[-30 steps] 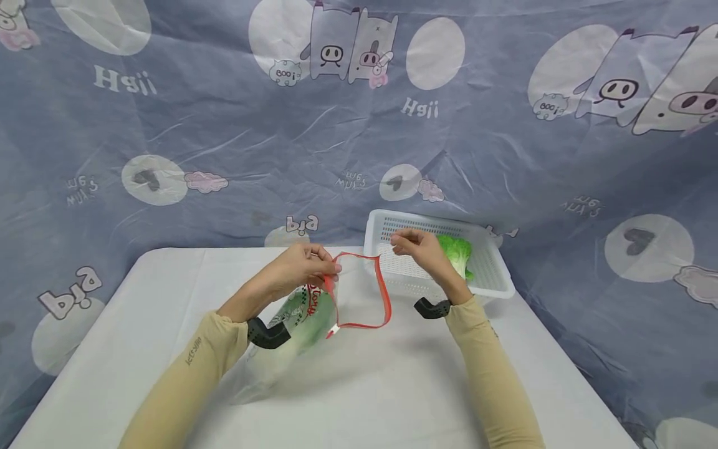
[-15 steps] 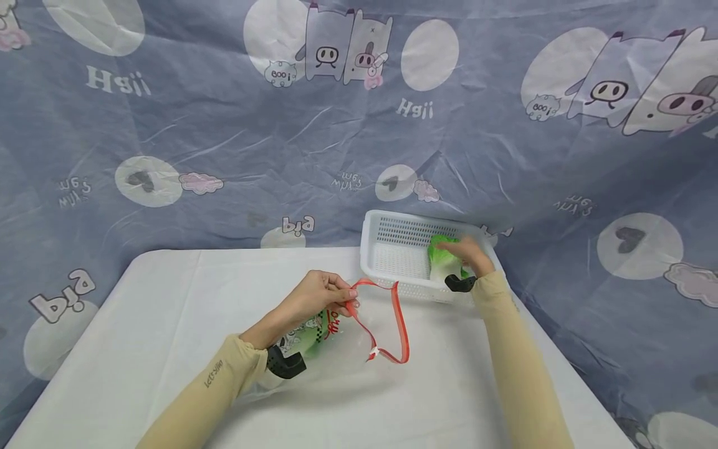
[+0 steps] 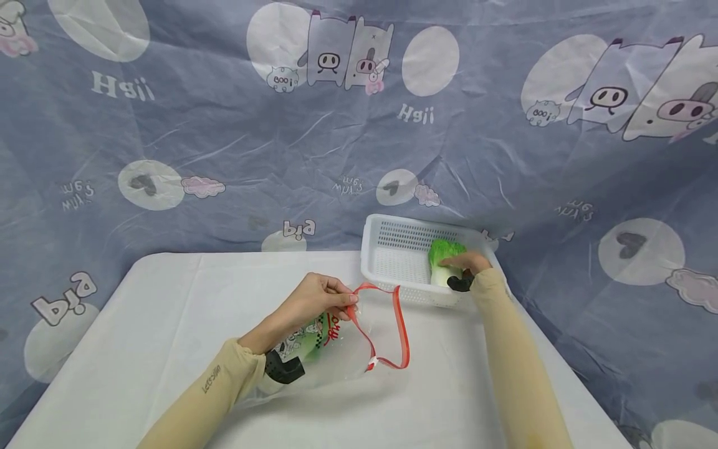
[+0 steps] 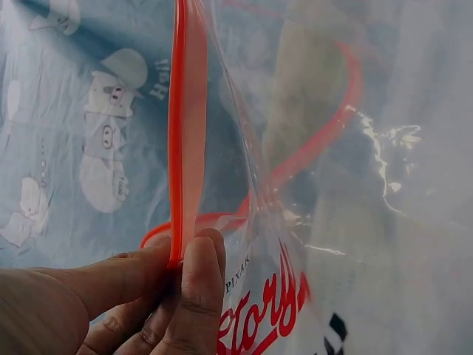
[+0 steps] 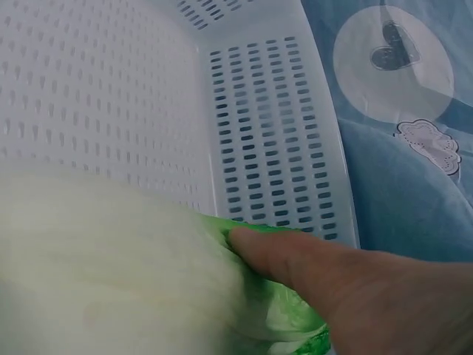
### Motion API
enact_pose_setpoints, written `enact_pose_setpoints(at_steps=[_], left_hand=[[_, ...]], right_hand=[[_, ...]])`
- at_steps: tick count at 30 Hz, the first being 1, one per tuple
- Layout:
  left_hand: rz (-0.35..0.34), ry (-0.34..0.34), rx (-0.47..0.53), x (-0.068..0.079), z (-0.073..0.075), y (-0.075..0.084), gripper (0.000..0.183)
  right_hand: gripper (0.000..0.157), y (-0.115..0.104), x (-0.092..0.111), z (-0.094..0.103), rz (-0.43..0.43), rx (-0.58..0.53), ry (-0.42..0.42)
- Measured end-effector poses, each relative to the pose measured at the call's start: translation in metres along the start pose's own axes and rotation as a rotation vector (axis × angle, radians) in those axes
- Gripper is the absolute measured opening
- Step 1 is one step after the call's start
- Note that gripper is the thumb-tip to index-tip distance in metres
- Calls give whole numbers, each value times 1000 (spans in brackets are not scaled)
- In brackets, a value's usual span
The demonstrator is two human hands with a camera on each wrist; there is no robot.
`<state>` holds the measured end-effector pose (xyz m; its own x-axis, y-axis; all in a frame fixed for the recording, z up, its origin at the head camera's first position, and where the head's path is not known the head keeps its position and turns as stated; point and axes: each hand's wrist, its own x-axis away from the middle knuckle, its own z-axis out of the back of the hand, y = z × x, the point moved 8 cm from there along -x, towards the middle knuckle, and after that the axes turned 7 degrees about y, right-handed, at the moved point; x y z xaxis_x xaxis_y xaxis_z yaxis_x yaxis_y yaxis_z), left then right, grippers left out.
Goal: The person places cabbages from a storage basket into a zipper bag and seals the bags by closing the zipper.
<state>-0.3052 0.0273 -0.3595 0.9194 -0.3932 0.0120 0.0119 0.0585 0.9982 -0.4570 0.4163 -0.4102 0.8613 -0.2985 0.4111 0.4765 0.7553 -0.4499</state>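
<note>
In the head view my left hand (image 3: 322, 299) pinches the red zip edge of a clear zip bag (image 3: 359, 340) between thumb and fingers. The bag's mouth gapes toward the right, with a red slider (image 3: 372, 363) at its lower corner. Something green and pale (image 3: 310, 343) shows through the printed plastic, partly covered by my wrist. My right hand (image 3: 468, 262) reaches into the white basket (image 3: 395, 265) and grips a napa cabbage (image 3: 441, 275), green at the leafy end and white at the base. Its thumb lies on the cabbage in the right wrist view; the other fingers are hidden.
The perforated basket stands at the back right of a white-covered table (image 3: 185, 299). Behind the table hangs a blue patterned cloth (image 3: 314, 137), close to the basket's far wall.
My right hand has moved from beside the bag's mouth over to the basket and taken hold of the napa cabbage. My left hand has shifted slightly right and nearer with the bag.
</note>
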Motion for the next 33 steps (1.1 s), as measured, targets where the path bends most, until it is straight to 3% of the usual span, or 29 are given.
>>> enact_pose_setpoints(at_steps=[3,5,9,13,18,24,28,33], left_hand=[[-2,17,6,1,3,1,19],[-6,27,15,1,5,3,20],[-19,48,27,2,9,6,21],[-30,89,30,3,16,9,23],[-28,171,48,5,29,16,26],[-52,230,67,10,43,26,30],[-88,236,89,12,49,33,31],[-106,243,100,13,53,37,31]], right_hand=[[89,2,-5,-3,3,-23,-31],[79,1,-3,-2,36,1,-26],[41,-3,5,2,67,-17,23],[37,-12,14,10,131,-149,120],[32,-32,36,30,280,-325,414],[47,-53,79,41,454,-448,840],[59,-62,109,40,657,-623,998],[54,-74,146,35,889,-741,1137]])
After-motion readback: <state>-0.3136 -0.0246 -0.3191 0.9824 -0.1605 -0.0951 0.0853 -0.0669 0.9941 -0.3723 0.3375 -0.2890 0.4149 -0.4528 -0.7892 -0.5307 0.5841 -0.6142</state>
